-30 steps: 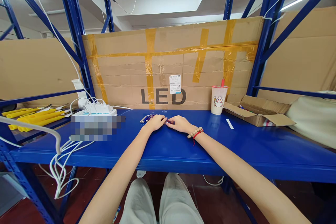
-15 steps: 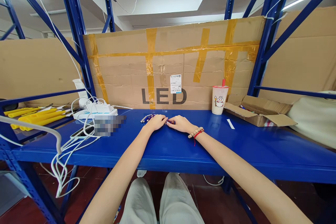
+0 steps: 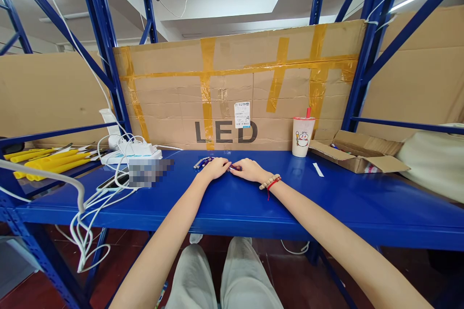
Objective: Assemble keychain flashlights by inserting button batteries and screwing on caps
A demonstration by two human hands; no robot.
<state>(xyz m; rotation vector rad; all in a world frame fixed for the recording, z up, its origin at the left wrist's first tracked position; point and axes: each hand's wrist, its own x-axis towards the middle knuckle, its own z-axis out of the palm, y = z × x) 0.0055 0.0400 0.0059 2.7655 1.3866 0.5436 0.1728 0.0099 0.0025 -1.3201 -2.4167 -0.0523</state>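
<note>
Side by side on the blue shelf top (image 3: 232, 198), my left hand (image 3: 217, 168) and my right hand (image 3: 250, 170) nearly meet at the fingertips. Several slim purple pen-like pieces (image 3: 203, 163) with silvery ends lie together and reach under my left hand, whose fingers curl over them. Between the two hands shows a dark purple slim piece (image 3: 235, 168), pinched at the fingertips of my right hand. Its far end seems to run to my left fingers; the exact grip is hidden. A beaded bracelet and a red cord circle my right wrist.
A paper cup with a red straw (image 3: 303, 137) stands at the back right, near a white strip (image 3: 318, 170) and an opened cardboard box (image 3: 357, 154). White cables (image 3: 89, 231), a power strip (image 3: 134, 150) and yellow-handled tools (image 3: 58, 161) are left. Taped cardboard (image 3: 174, 101) walls the back.
</note>
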